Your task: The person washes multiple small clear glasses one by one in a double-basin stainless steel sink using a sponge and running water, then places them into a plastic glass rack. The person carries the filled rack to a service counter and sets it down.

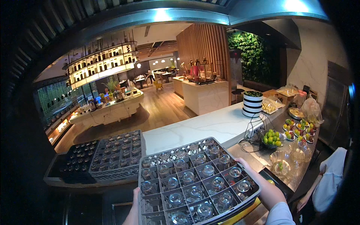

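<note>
A grey plastic glass rack (200,216) spans the lower middle of the view, tilted, with my two hands at its sides. Upside-down clear drinking glasses (208,170) stand in most of its compartments. My left hand (136,194) grips the rack's left side, its fingers mostly hidden behind the wall. At the upper right side, my right hand (242,163) holds the rim, and the forearm runs down along the rack. Below the rack's right edge shows part of a yellow object (253,206) that I cannot identify.
Two more glass racks (116,154) sit at left beside a white marble counter (180,132). On the steel worktop at right are a bowl of green citrus fruit (271,138), small fruit plates (298,132), glass bowls (279,163) and cables (249,140). A person (330,180) stands at far right.
</note>
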`<state>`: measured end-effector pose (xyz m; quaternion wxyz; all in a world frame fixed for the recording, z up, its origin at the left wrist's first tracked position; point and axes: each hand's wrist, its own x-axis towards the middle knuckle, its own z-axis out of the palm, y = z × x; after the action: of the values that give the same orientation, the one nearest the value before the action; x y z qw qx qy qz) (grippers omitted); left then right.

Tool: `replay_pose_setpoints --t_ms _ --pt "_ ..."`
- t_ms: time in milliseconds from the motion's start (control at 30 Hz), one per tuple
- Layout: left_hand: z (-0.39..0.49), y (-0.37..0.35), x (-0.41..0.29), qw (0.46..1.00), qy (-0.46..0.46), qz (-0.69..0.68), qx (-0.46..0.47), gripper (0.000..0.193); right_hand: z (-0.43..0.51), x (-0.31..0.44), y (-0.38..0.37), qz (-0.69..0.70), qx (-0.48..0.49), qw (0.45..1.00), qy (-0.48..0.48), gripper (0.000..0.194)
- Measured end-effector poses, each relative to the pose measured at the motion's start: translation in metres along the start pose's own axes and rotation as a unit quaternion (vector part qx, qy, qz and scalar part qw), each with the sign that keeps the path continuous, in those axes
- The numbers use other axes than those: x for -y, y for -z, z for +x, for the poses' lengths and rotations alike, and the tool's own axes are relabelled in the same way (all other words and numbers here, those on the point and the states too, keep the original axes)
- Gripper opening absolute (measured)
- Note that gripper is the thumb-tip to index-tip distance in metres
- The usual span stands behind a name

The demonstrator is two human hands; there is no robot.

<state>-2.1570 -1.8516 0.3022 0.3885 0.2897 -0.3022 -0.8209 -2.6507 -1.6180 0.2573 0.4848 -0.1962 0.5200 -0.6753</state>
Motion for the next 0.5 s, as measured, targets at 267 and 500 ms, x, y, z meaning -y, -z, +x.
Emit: replay_pose_setpoints --t_ms 267,500 --pt "0.165 -0.050 0.014 1.000 0.013 -0.006 -0.003 0.054 0.175 0.033 0.038 -0.184 -0.065 0.979 0.058 0.059" --pt "0.239 -0.071 0.004 0.994 0.035 0.095 -0.052 0.055 0.264 0.052 0.020 -0.138 -0.073 0.986 -0.063 0.062"
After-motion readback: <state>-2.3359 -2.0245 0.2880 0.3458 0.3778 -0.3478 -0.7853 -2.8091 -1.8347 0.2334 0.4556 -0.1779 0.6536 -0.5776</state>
